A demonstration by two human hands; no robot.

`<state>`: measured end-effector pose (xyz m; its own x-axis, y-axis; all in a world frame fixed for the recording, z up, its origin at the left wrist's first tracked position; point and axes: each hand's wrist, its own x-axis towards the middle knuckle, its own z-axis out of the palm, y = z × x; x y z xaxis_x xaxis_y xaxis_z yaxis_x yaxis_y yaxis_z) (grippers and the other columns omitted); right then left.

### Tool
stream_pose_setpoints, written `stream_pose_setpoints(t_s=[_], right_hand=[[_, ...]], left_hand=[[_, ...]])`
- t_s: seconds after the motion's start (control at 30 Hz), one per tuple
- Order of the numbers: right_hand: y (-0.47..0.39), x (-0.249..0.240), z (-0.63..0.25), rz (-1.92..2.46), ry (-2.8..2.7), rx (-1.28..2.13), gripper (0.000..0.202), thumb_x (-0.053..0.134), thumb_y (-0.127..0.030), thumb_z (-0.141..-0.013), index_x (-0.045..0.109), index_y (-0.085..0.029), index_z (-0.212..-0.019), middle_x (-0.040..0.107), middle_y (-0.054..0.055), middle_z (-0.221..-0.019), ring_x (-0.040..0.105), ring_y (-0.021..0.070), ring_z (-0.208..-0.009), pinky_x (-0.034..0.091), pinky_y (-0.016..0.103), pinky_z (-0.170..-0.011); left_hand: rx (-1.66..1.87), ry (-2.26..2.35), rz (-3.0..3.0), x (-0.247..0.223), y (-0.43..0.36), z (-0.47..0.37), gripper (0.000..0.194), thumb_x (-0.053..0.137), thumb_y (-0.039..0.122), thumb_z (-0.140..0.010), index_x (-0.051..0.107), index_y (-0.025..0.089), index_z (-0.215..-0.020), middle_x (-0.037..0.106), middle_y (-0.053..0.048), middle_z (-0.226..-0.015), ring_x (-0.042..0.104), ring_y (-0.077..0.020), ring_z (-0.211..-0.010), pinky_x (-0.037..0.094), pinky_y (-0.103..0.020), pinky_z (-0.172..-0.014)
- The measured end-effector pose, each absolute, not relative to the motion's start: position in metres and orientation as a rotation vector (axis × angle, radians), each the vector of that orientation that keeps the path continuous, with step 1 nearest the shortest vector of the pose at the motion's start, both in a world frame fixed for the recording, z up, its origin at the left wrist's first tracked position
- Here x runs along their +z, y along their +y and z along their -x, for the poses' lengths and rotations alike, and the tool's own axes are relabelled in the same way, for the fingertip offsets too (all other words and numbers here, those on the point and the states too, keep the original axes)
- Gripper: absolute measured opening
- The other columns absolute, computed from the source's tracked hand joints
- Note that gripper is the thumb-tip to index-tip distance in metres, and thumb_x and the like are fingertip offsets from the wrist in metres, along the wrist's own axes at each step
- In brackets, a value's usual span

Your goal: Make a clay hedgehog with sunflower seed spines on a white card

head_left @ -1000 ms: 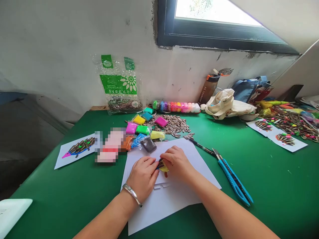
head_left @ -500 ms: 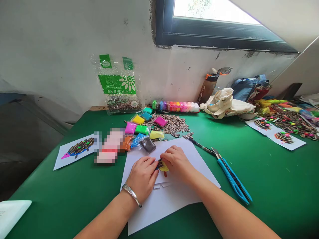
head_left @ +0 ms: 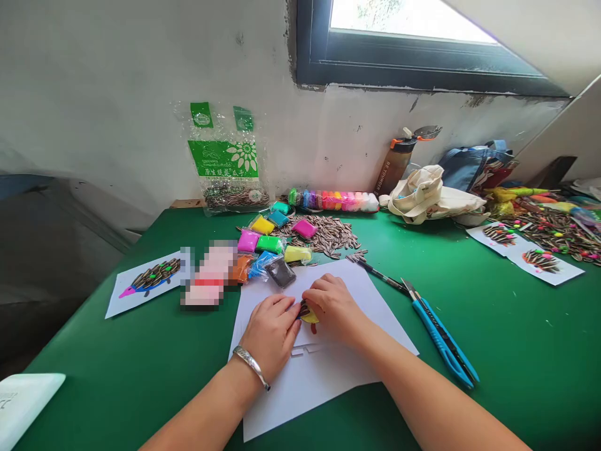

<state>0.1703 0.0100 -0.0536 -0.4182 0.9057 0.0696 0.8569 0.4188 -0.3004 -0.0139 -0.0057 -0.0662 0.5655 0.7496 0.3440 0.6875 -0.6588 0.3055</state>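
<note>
Green table cover (head_left: 516, 351), cluttered. White paper sheet (head_left: 328, 369) lay near centre, both hands on it. Left hand (head_left: 271, 335) and right hand (head_left: 334, 308) curled together, fingertips pinching and pressing on a small yellow clay piece (head_left: 310, 317) on the sheet; seeds seemed stuck in it. Judged step: pressing seeds into clay. Next move would need another seed from the seed pile (head_left: 328, 233), far centre. Blue utility knife (head_left: 441, 338) lay right, untouched. Clay packets (head_left: 267, 245) sat just beyond the sheet.

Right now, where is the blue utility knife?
In the head view the blue utility knife lies on the green table, right of the white paper and the right hand.
</note>
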Motion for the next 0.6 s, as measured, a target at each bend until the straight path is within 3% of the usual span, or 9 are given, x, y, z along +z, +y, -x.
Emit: stream_pose_setpoints(t_s=[0.17, 0.3, 0.4, 0.6], right_hand=[[0.0111, -0.0559, -0.1704, 1.53, -2.456, 0.329, 0.033, 0.082, -0.042, -0.057, 0.064, -0.021, -0.076, 0.064, 0.001, -0.085, 0.046, 0.0191, -0.084, 0.03, 0.03, -0.072], [0.0092, -0.0559, -0.1721, 1.537, -2.358, 0.327, 0.007, 0.066, -0.031, -0.078, 0.067, -0.024, -0.081, 0.064, 0.002, -0.084, 0.046, 0.0182, -0.084, 0.03, 0.03, -0.074], [0.0069, -0.0539, -0.1745, 1.572, -2.257, 0.325, 0.013, 0.057, -0.02, -0.084, 0.069, -0.024, -0.085, 0.064, 0.002, -0.086, 0.046, 0.0179, -0.086, 0.03, 0.03, -0.075], [0.0067, -0.0561, -0.1763, 1.55, -2.245, 0.339, 0.015, 0.056, -0.021, -0.086, 0.068, -0.022, -0.076, 0.062, 0.002, -0.08, 0.046, 0.0167, -0.082, 0.03, 0.03, -0.073]], left_hand=[[0.69, 1.231, -2.654, -0.0659, -0.0061, 0.0134, 0.029, 0.049, 0.02, -0.086, 0.064, 0.015, -0.11, 0.066, -0.009, -0.108, 0.054, -0.027, -0.104, 0.049, -0.047, -0.089], [0.665, 1.241, -2.666, -0.0656, -0.0064, 0.0138, 0.03, 0.048, 0.019, -0.086, 0.064, 0.015, -0.111, 0.065, -0.01, -0.109, 0.053, -0.0272, -0.104, 0.049, -0.048, -0.089], [0.649, 1.253, -2.666, -0.0653, -0.0067, 0.0139, 0.03, 0.049, 0.02, -0.086, 0.063, 0.015, -0.111, 0.065, -0.01, -0.111, 0.053, -0.0278, -0.105, 0.049, -0.048, -0.089], [0.641, 1.263, -2.662, -0.0653, -0.0073, 0.0132, 0.03, 0.05, 0.019, -0.085, 0.063, 0.015, -0.111, 0.065, -0.01, -0.111, 0.053, -0.0282, -0.106, 0.048, -0.048, -0.089]])
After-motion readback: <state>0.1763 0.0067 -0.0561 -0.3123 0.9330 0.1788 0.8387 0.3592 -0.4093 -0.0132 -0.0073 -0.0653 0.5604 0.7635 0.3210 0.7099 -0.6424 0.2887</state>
